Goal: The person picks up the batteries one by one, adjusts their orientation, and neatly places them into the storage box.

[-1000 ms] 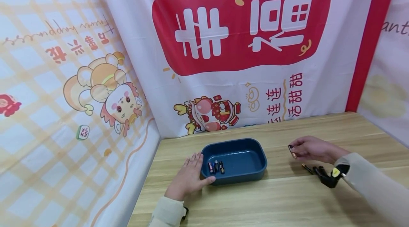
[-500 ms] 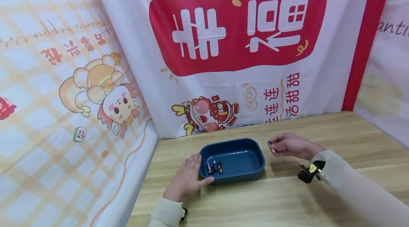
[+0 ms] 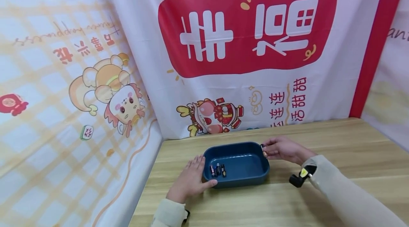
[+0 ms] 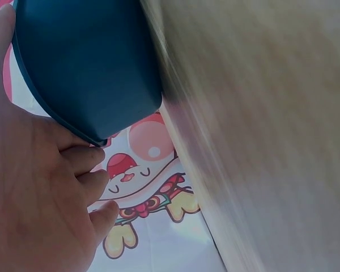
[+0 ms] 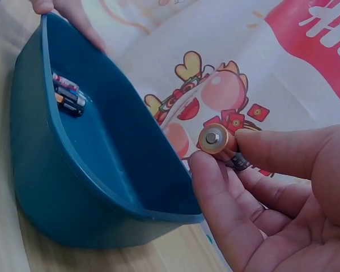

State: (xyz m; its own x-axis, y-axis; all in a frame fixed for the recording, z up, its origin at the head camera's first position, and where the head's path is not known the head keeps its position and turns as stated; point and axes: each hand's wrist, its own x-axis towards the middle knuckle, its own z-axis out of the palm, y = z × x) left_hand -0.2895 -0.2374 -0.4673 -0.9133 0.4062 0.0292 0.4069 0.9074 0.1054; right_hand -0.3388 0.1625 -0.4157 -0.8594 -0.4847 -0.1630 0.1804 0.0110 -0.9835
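A dark blue rectangular tub (image 3: pixel 238 183) stands on the table, with 3 small batteries (image 3: pixel 218 170) lying side by side near its left end. My left hand (image 3: pixel 188 181) rests on that end, fingers extended along the side and thumb over the front rim; the left wrist view shows the fingertips touching the tub's edge. Between thumb and fingers, my right hand (image 3: pixel 284 149) pinches a black and copper battery (image 5: pixel 216 140) close to the tub's right rim. Its metal terminal end faces the right wrist camera.
The wood-grain table (image 3: pixel 243 207) extends around the tub. Behind it hangs a printed white and red cloth (image 3: pixel 243 77), and a checked cloth (image 3: pixel 48 149) covers the left side. A black wrist device (image 3: pixel 300 177) hangs below the right sleeve.
My right hand has moved left across the table to the tub's right rim, carrying the battery. The left hand stays on the tub. The head view has shifted slightly.
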